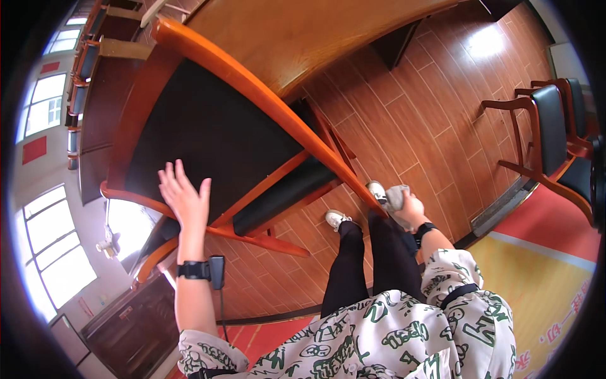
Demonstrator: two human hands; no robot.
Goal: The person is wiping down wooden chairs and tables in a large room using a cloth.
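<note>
A wooden chair (297,129) with a broad black padded backrest (218,126) stands close in front of me, tilted across the picture. My left hand (187,194) is at the lower left of the backrest, fingers and thumb apart, with nothing in it. Whether its fingers touch the padding, I cannot tell. Down by my legs on the right, my right hand (410,209) is closed on a crumpled grey cloth (396,197), near the end of the chair's orange-brown wooden rail.
A long wooden table (278,38) runs beyond the chair. More black-padded wooden chairs (549,126) stand at the far right. Several others line the far left beside a dark cabinet-like desk (136,328). Brown tile floor (435,120) meets a red and yellow floor covering (536,265) behind me.
</note>
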